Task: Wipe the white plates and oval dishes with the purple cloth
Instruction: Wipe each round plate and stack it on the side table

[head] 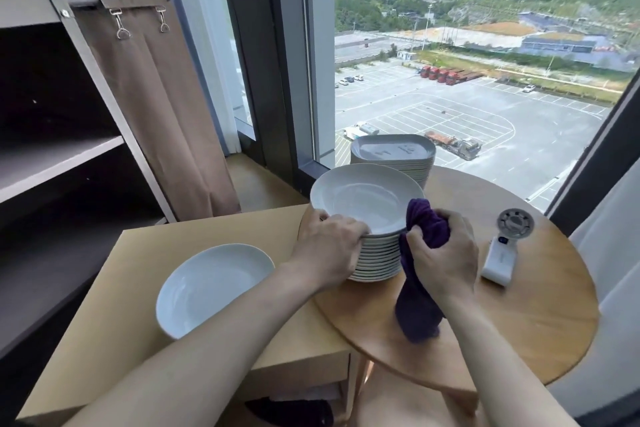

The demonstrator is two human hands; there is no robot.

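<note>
Left hand: we see the left hand (329,239) with fingers curled over the near rim of the top plate (363,198), gripping it.
Right hand: the right hand (443,253) has its fingers wrapped tight round the bunched purple cloth (420,308).
Cloth: its upper wad touches the top plate's right rim, and its tail hangs down over the round table (519,305).
Plate stack: the top plate crowns a tall stack of plates (377,260) on the round table's left side.
Oval dishes: a stack of oval dishes (391,149) stands just behind the plates, by the window (467,62).
Single plate: one white plate (211,284) sits alone, face up, on the square table (138,253) to the left.
Fan: a small white fan (502,246) lies to the right of the stack.
Compartment: under the square table, an open slot holds something dark (291,412). We cannot tell what.
</note>
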